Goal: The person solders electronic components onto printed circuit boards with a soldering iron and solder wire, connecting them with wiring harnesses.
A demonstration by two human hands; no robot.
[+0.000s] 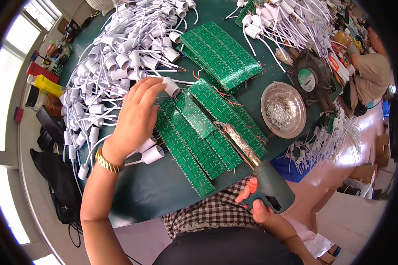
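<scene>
Lying between the hands [139, 106] [262, 213] are circuit boards [183, 143]; right grips a soldering gun [275, 187], left's hold unclear.

An electronics assembly workshop, green circuit boards [221, 53] spread over a dark green workbench [139, 198], piles of white wired cylinders [122, 60], a soldering gun [274, 187], a dish [264, 110] of silvery bits [281, 112], a black fan [313, 77], another person [372, 73] beside piled parts, cardboard boxes [381, 149] on the floor [311, 192]
</scene>
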